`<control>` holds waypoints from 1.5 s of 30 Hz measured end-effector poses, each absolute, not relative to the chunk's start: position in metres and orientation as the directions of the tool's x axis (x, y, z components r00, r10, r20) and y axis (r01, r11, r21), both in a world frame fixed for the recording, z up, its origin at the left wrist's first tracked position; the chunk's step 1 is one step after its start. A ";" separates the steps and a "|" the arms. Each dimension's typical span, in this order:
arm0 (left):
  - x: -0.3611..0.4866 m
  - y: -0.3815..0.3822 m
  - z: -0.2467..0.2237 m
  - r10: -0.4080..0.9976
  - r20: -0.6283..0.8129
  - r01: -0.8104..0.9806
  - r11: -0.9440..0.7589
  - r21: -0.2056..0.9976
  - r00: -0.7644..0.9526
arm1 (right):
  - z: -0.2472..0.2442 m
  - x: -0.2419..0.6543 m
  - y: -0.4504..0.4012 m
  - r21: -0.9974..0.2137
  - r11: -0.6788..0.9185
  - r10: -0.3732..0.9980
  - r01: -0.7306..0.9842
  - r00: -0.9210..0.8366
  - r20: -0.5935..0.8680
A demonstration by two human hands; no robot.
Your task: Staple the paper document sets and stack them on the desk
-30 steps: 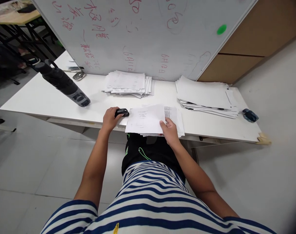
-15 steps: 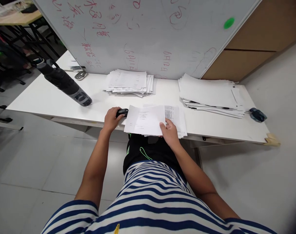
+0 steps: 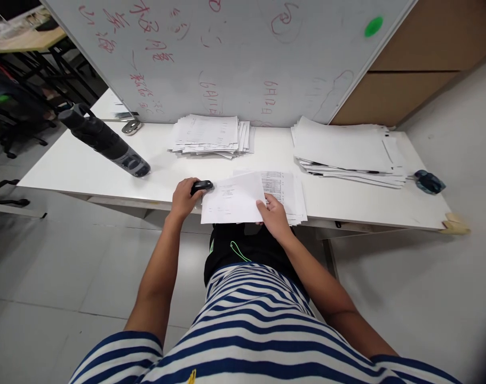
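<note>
Black and glossy, a stapler (image 3: 201, 185) is lying at the near edge of the white tabletop (image 3: 166, 181), and the person's left hand (image 3: 183, 198) is gripping it from the left, its fingers curling narrowly over the body. The right hand (image 3: 275, 217) is pinching a printed white sheet (image 3: 231, 204) by its near right part, the thumb pressing on top and the other fingers mostly hiding beneath or behind the paper. The sheet is reaching left to just beside the stapler, is jutting slightly over the near edge, and is partly covering some loose papers (image 3: 294, 194), one of which is showing dense dark print.

Beyond the hands, a left paper stack (image 3: 206, 133) is sitting unevenly near the far edge, while a wider right paper stack (image 3: 342, 146) is spreading its layers farther right. A dark bottle (image 3: 106, 144) is standing on the left, with a computer mouse (image 3: 131, 127) resting just beyond it. A dark blue object (image 3: 429, 182), too unclear to name, is lying near the right end. Along the far side, a whiteboard (image 3: 246, 58) is carrying red handwriting and a green spot (image 3: 373, 26), and brown panels (image 3: 406, 96) are standing to its right.
</note>
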State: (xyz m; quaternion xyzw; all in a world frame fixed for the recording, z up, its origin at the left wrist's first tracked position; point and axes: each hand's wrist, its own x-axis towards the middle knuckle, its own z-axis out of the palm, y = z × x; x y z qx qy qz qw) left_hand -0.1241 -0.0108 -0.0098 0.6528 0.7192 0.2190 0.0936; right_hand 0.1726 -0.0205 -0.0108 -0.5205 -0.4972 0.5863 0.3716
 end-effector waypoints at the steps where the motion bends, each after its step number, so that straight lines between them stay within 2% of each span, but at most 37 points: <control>1: -0.124 -0.012 -0.008 0.983 0.139 0.896 0.046 0.441 -0.119 | -0.011 0.170 -0.021 -0.969 -0.232 0.949 0.080 -0.200 -0.243; 7: -0.133 -0.012 0.018 0.999 -0.018 0.845 0.053 0.532 -0.051 | -0.012 0.167 -0.025 -0.978 -0.189 0.951 0.086 -0.231 -0.204; 11: -0.134 0.007 0.037 0.984 0.067 0.822 0.100 0.560 -0.165 | -0.010 0.170 -0.025 -0.983 -0.180 0.949 0.025 -0.258 -0.180; 14: -0.127 0.028 0.037 0.977 0.072 0.832 0.131 0.539 -0.201 | -0.009 0.172 -0.022 -0.975 -0.223 0.927 -0.004 -0.311 -0.211; 21: -0.111 0.060 0.001 0.982 -0.041 0.904 0.185 0.385 -0.183 | -0.003 0.173 -0.024 -0.964 -0.230 0.909 0.137 -0.324 -0.263; 27: -0.106 0.057 -0.014 0.984 0.078 0.960 0.136 0.246 -0.159 | -0.001 0.170 -0.029 -0.955 -0.235 0.907 0.179 -0.314 -0.282; 31: -0.102 0.055 -0.017 0.983 0.128 0.973 0.106 0.207 -0.134 | -0.004 0.168 -0.032 -0.957 -0.214 0.913 0.196 -0.310 -0.267; 35: -0.104 0.057 -0.015 0.982 0.097 0.959 0.135 0.248 -0.163 | -0.006 0.167 -0.034 -0.953 -0.254 0.895 0.166 -0.334 -0.297; 39: -0.110 0.054 -0.005 0.972 0.067 0.899 0.182 0.398 -0.226 | -0.009 0.164 -0.033 -0.957 -0.240 0.900 0.162 -0.334 -0.282; 41: -0.112 0.046 -0.001 0.959 0.168 0.884 0.134 0.448 -0.230 | -0.009 0.162 -0.030 -0.967 -0.175 0.925 0.188 -0.306 -0.227; 42: -0.112 0.040 -0.001 0.946 0.247 0.896 0.084 0.437 -0.209 | -0.009 0.162 -0.028 -0.969 -0.147 0.934 0.200 -0.295 -0.203; 44: -0.112 0.026 -0.003 0.924 0.365 0.933 -0.027 0.359 -0.114 | -0.008 0.162 -0.022 -0.968 -0.124 0.940 0.219 -0.287 -0.186; 45: -0.111 0.020 -0.006 0.926 0.372 0.946 -0.063 0.318 -0.064 | -0.006 0.164 -0.019 -0.966 -0.129 0.938 0.222 -0.289 -0.192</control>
